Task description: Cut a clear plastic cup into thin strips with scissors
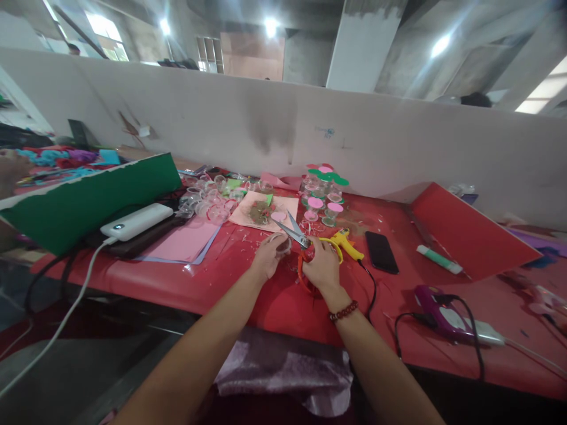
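My left hand [266, 258] is closed around a small clear plastic cup [282, 243] above the red table. My right hand [322, 264] grips a pair of scissors [297, 234] with orange and yellow handles, the blades spread and pointing up and left, close to the cup. Just beyond the blades, a pink paper disc [279, 216] lies on a pale pink sheet [241, 209] with a brownish messy patch. To the right of my right hand rests a yellow glue gun [348, 242]. Behind it stand clear cups topped with pink discs [315, 203] and green shapes [325, 175].
Many clear cups [212, 198] are heaped at the back left, near pink paper [177, 242] and a white power bank [136, 221]. A phone [381, 252], a green-and-white tube [439, 260] and a purple power strip [443, 316] lie right. Green [97, 198] and red [473, 233] boards flank the table.
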Action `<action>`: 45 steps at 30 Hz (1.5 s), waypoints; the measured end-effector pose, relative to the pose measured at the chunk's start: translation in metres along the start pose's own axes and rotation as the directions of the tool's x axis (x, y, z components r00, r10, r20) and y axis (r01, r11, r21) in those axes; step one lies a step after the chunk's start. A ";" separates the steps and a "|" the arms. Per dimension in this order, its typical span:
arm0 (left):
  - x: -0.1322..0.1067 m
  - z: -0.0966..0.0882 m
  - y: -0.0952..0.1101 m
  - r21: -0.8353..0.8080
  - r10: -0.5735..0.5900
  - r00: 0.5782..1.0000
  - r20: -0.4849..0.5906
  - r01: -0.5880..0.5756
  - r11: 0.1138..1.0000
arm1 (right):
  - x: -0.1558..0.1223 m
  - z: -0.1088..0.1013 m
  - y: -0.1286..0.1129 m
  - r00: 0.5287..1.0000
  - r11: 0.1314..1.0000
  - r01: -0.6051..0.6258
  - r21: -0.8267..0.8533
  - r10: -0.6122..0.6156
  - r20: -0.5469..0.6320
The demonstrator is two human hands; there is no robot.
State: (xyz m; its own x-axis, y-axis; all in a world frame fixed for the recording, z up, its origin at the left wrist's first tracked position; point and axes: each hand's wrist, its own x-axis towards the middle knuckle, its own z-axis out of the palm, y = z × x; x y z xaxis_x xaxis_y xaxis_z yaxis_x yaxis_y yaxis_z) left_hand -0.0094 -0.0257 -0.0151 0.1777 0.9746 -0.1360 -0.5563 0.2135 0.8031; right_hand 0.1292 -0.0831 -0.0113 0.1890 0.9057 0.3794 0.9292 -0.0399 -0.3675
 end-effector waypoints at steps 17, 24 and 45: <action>-0.004 0.001 0.000 0.093 -0.021 0.997 0.075 0.013 0.996 | 0.001 0.001 0.000 1.000 1.000 -0.017 0.002 0.017 -0.004; -0.003 -0.001 -0.001 0.107 0.007 0.995 0.102 -0.018 0.994 | 0.001 0.002 0.000 1.000 1.000 -0.020 -0.006 0.020 -0.003; -0.010 0.002 0.002 0.168 -0.025 0.978 0.209 -0.010 0.986 | 0.000 0.001 -0.002 0.999 0.998 -0.039 -0.046 0.039 0.004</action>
State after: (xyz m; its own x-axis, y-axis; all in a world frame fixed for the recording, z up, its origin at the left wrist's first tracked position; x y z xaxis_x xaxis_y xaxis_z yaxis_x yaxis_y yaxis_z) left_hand -0.0105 -0.0356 -0.0106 0.3577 0.9333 -0.0320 -0.4134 0.1890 0.8907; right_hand 0.1272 -0.0823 -0.0113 0.2237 0.9053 0.3611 0.9347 -0.0943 -0.3427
